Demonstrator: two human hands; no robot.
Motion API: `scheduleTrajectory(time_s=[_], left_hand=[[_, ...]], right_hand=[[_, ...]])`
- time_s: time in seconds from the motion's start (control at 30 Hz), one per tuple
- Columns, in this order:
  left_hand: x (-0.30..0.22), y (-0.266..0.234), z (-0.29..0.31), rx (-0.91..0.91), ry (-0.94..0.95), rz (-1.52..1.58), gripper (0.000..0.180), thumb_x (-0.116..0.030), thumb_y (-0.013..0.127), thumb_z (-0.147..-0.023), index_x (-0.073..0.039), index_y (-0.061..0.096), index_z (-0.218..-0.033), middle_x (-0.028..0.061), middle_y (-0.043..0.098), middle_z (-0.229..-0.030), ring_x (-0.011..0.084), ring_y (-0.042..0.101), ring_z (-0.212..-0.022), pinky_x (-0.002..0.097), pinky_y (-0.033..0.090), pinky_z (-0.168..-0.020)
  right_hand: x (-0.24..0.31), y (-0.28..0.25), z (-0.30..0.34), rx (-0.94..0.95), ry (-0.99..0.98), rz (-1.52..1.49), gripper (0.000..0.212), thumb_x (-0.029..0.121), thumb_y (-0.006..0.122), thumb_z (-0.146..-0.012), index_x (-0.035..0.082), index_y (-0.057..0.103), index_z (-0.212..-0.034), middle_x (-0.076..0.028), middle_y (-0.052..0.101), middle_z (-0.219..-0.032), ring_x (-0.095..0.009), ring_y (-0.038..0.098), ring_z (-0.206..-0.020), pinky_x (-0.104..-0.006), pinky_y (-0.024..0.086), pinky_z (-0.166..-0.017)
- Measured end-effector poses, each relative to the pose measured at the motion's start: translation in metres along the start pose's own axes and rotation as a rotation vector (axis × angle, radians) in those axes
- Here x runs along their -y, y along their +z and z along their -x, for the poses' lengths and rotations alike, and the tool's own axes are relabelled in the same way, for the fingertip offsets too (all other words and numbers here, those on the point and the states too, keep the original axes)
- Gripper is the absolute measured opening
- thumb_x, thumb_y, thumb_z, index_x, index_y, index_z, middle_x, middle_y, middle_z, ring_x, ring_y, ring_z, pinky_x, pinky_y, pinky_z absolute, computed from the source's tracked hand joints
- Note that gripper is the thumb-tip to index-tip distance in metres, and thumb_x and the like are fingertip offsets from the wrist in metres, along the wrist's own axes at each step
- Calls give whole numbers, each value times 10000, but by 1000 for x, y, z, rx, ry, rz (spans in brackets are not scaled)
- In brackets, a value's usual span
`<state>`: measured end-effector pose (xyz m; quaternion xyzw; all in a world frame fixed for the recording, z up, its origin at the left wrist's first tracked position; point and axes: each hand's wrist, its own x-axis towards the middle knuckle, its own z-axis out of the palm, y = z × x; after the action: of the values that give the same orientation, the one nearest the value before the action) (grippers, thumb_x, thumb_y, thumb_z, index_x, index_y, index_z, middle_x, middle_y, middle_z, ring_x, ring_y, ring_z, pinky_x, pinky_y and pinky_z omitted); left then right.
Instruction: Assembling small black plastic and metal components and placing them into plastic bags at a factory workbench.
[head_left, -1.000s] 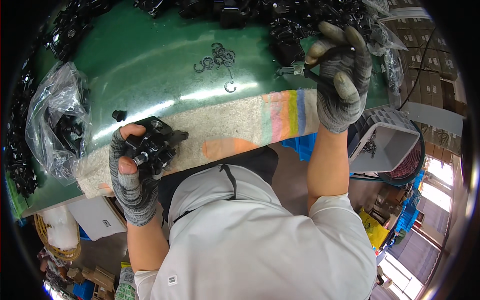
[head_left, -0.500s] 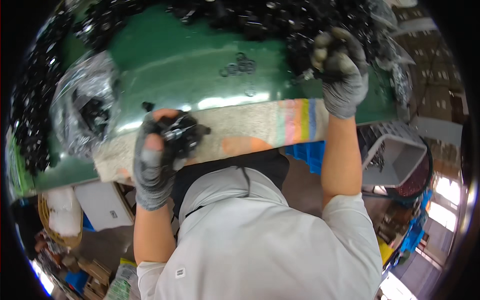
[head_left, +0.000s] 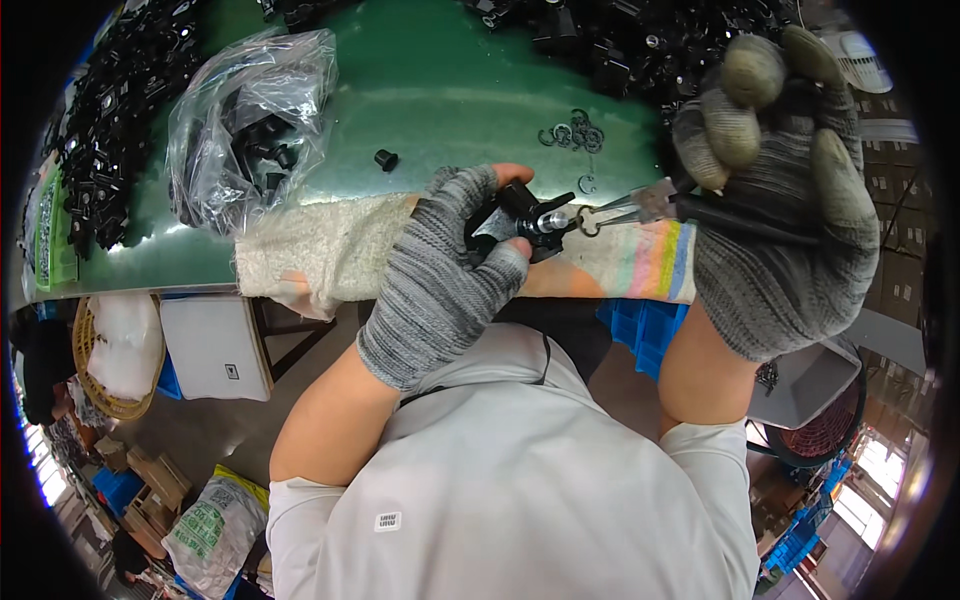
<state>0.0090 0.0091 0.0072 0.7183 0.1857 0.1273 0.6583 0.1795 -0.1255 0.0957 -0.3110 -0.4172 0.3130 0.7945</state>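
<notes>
My left hand (head_left: 440,270), in a grey knit glove with bare fingertips, grips a black plastic part (head_left: 518,205) with a silver metal pin. My right hand (head_left: 785,225), gloved with yellowish coated fingertips, is closed round the dark handle of a pronged metal tool (head_left: 655,203). At the tool's tip is a small dark retaining ring (head_left: 587,222), close beside the pin; whether they touch, I cannot tell. Both hands are above a striped towel (head_left: 330,245) along the table's near edge. Beyond them lie several loose retaining rings (head_left: 577,133).
A green table (head_left: 430,120) carries heaps of black parts (head_left: 620,45) at the back and left. A clear plastic bag (head_left: 250,120) of black pieces lies left, near a small black cap (head_left: 386,159). Below the table stand a blue crate (head_left: 645,335) and a grey bin (head_left: 815,385).
My right hand has come from the back heap toward my left hand, bringing the tool and ring into clear view. My left hand has shifted right, with the black part now facing the tool.
</notes>
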Motion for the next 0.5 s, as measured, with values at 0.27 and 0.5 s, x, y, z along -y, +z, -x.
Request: scheduleTrajectory(time_s=[0.27, 0.5], left_hand=[[-6, 2, 2, 10, 29, -86, 513, -15, 680, -824, -35, 590, -1328, 85, 580, -1151, 173, 569, -1081, 298, 461, -990], [-1, 4, 2, 11, 65, -71, 480, -17, 674, -848, -39, 594, -1321, 80, 571, -1132, 152, 580, -1007, 275, 487, -928]], right_hand=[[-21, 10, 1, -4, 26, 85, 539, 150, 510, -959, -50, 416, -1451, -228, 550, -1236, -216, 542, -933, -347, 481, -769], [-22, 12, -1, -3, 71, 60, 507, 134, 520, -964, -52, 440, -1429, -224, 581, -1160, -208, 552, -869, -338, 483, -724]])
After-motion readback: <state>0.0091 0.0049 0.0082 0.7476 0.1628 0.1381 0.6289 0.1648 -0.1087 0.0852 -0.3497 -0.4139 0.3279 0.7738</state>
